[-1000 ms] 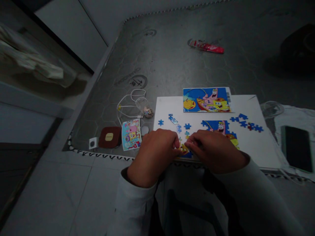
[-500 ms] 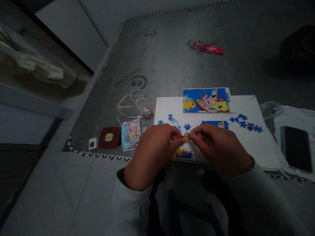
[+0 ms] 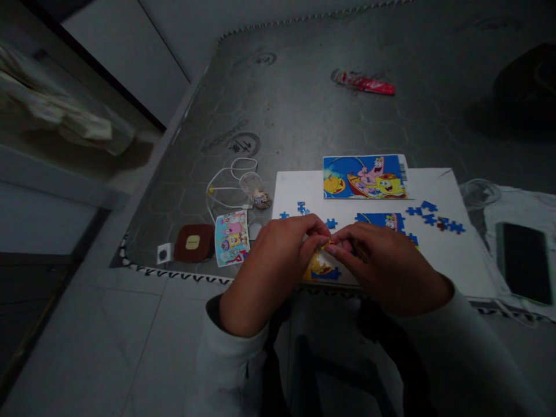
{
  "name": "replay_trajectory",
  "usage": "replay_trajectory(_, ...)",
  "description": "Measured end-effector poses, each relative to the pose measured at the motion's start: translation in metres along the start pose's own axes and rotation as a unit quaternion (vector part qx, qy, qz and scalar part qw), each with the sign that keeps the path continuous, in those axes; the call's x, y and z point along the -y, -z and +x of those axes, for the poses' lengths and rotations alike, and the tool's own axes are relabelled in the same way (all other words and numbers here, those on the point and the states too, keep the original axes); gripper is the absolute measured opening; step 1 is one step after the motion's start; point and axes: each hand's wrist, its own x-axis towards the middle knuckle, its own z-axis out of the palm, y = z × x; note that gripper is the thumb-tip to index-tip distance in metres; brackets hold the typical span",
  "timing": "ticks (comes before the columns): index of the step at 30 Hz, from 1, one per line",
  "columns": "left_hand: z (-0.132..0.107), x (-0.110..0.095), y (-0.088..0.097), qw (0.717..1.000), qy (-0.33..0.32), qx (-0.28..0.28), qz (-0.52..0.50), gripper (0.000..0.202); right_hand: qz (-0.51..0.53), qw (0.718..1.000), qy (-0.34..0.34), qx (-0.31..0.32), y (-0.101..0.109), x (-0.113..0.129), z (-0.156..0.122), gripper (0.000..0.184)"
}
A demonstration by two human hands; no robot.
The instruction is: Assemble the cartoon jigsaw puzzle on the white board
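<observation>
White board beneath, yellow puzzle piece between both hands

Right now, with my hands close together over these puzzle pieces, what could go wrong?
The yellow piece pinched between your left hand and right hand could slip. The joined section beneath, by the white board's near edge, might get bumped. The blue piece just beyond could be nudged.

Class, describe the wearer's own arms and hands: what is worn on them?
The left hand and right hand are bare; no gloves show. Both arms wear long, loose, pale greyish sleeves reaching the wrists. Dim light makes the exact shade uncertain.
</observation>
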Motion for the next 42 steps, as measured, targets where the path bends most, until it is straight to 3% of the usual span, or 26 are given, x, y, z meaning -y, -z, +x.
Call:
replay_trajectory(4, 0.001, 0.002, -0.002, 1.0, 0.009, 0.008, 0.013, 0.013, 0.002, 1.0, -0.022, 0.0, 0.003, -0.003, 0.0, 0.014)
replay_trajectory(15, 0.001, 0.007, -0.011, 0.989, 0.05, 0.079, 0.111, 0.014, -0.035, 0.995, -0.052, 0.081, -0.001, -0.01, -0.002, 0.018)
replay_trajectory(22, 0.001, 0.01, -0.014, 0.989, 0.046, 0.081, 0.117, 0.021, -0.045, 0.994, -0.059, 0.086, -0.003, -0.007, -0.001, 0.022)
replay_trajectory(29, 0.001, 0.008, -0.012, 0.988, 0.082, 0.066, 0.113, 0.01, -0.062, 0.993, -0.056, 0.087, -0.007, -0.006, 0.0, 0.022)
replay_trajectory(35, -0.001, 0.009, -0.012, 0.982, 0.098, 0.105, 0.124, 0.013, -0.068, 0.99, -0.07, 0.104, -0.006, -0.004, 0.0, 0.021)
replay_trajectory(42, -0.001, 0.01, -0.015, 0.978, 0.101, 0.1, 0.15, 0.01, -0.094, 0.987, -0.059, 0.113, -0.006, -0.003, 0.0, 0.021)
